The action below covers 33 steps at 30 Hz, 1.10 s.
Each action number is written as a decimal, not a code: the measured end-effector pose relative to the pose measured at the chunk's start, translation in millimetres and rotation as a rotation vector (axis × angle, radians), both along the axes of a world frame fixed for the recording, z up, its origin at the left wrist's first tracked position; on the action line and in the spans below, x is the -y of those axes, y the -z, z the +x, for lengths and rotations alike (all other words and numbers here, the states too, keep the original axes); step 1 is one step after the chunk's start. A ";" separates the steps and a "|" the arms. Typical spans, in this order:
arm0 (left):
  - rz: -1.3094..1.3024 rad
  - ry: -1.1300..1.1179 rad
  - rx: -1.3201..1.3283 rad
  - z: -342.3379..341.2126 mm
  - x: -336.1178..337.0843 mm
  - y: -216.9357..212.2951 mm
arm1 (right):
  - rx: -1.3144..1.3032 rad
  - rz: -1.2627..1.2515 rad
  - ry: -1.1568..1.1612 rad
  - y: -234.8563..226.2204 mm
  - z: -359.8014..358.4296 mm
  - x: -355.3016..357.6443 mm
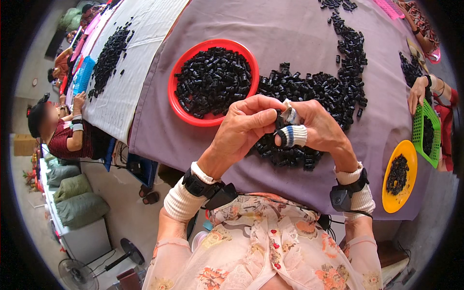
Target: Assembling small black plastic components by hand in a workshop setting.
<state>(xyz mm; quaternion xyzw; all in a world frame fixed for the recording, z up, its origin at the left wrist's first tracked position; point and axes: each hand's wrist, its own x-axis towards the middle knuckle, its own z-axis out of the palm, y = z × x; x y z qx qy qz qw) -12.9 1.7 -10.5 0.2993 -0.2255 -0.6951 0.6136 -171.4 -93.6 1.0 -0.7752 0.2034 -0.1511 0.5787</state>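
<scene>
In front of my chest, my left hand (pixel 239 129) pinches a small black cylindrical plastic piece (pixel 279 121) between thumb and forefinger. My right hand (pixel 323 126) meets it there, closed on the same piece. Cloth covers (pixel 294 135), white with blue stripes, wrap the thumb and a finger of that hand. The fingers partly hide the piece. Beneath and beyond both hands spreads a pile of similar black pieces (pixel 316 87). A red basin (pixel 172 87) heaped with more of them stands just beyond my left hand.
The table has a mauve cloth (pixel 285 29). At right are a yellow plate (pixel 392 203) with small black bits, a green basket (pixel 437 145) and a person's hand (pixel 417 94). At left, another person sits by a white-covered table (pixel 116 101) with a blue basket (pixel 84 75).
</scene>
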 end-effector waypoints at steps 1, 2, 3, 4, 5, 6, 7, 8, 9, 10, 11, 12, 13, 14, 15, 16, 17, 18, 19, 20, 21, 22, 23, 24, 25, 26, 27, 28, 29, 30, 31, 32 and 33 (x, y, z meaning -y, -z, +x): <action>0.001 0.001 0.000 0.0 0.4 -0.2 | -0.001 -0.008 0.008 0.4 -0.2 0.8; -0.005 0.005 0.010 0.8 0.1 -0.2 | -0.001 -0.007 0.007 -1.6 0.2 1.5; -0.010 0.008 0.020 1.3 -0.2 -0.2 | -0.034 -0.019 -0.012 -5.6 0.3 2.6; -0.008 0.008 0.020 1.7 -0.5 -0.1 | -0.068 -0.031 -0.031 -7.6 0.4 3.1; -0.016 0.009 0.018 1.8 -0.5 -0.1 | -0.069 -0.030 -0.031 -7.0 0.3 3.2; -0.024 0.010 0.017 1.8 -0.3 -0.1 | -0.073 -0.050 -0.030 -5.9 0.3 3.1; -0.023 0.011 0.016 1.5 -0.1 -0.3 | -0.077 -0.069 -0.030 -5.3 0.2 3.1; -0.027 0.004 0.023 1.3 0.2 -0.4 | -0.078 -0.068 -0.031 -6.3 0.6 2.2; -0.032 -0.003 0.030 1.2 0.4 -0.4 | -0.055 -0.055 -0.022 -8.5 1.1 0.5; -0.031 -0.004 0.029 1.6 0.6 0.0 | -0.033 -0.042 -0.014 -9.6 1.4 -0.7; -0.025 -0.003 0.033 2.0 0.7 0.3 | -0.033 -0.042 -0.014 -9.2 1.3 -1.3; -0.020 -0.002 0.037 2.2 0.7 0.6 | -0.018 -0.034 -0.013 -8.2 1.4 -1.8; -0.020 -0.001 0.037 1.9 0.3 1.0 | -0.003 -0.025 -0.012 -7.2 1.3 -2.4; -0.025 -0.005 0.039 1.1 0.3 1.6 | -0.004 -0.026 -0.012 -6.2 0.7 -2.5; -0.031 -0.008 0.041 0.7 0.5 1.9 | -0.018 -0.017 -0.010 -5.2 -0.2 -2.5; -0.032 -0.008 0.041 1.1 1.1 0.9 | -0.033 -0.007 -0.009 -4.5 -0.9 -2.4; -0.022 0.010 0.021 2.0 1.6 -0.7 | -0.033 -0.008 -0.009 -3.5 -1.0 -2.2; -0.013 0.026 0.001 2.6 2.0 -1.5 | -0.039 -0.044 -0.004 -2.8 -1.1 -2.1; -0.014 0.026 0.001 2.4 1.6 -1.2 | -0.046 -0.080 0.002 -2.4 -0.9 -1.9; -0.014 0.019 -0.016 1.6 1.1 -1.0 | -0.046 -0.082 0.001 -3.4 -0.8 -1.9; -0.014 0.011 -0.034 1.0 1.0 -0.8 | -0.014 -0.058 0.011 -5.0 -0.4 -2.1; -0.015 0.010 -0.034 0.5 1.4 -0.5 | 0.018 -0.035 0.021 -5.9 0.0 -2.0; -0.013 0.012 -0.041 -0.3 2.1 -0.2 | 0.018 -0.037 0.020 -5.5 -0.5 -1.1; -0.010 0.014 -0.049 -0.6 2.6 0.2 | 0.024 -0.042 0.022 -4.4 -1.2 0.6; -0.012 0.014 -0.049 -0.3 2.8 0.9 | 0.030 -0.048 0.025 -4.0 -1.3 2.1; -0.019 0.017 -0.047 0.6 1.9 2.0 | 0.030 -0.047 0.023 -5.0 -0.3 3.0; -0.027 0.021 -0.045 1.3 1.2 2.5 | 0.004 -0.088 0.006 -7.0 0.7 4.1; -0.026 0.020 -0.045 1.8 0.8 2.0 | -0.023 -0.128 -0.012 -8.0 1.4 4.7; -0.026 0.022 -0.042 2.0 1.0 1.0 | -0.023 -0.128 -0.012 -7.4 1.5 5.2; -0.025 0.023 -0.038 2.0 1.2 0.5 | -0.023 -0.136 -0.013 -6.5 1.4 5.7; -0.025 0.023 -0.039 1.9 1.4 0.4 | -0.022 -0.143 -0.014 -5.5 1.3 6.0; -0.021 0.023 -0.033 1.8 1.5 0.2 | -0.023 -0.143 -0.015 -4.9 1.4 5.8; -0.016 0.023 -0.026 1.6 1.6 0.2 | -0.036 -0.136 -0.020 -4.3 1.3 5.4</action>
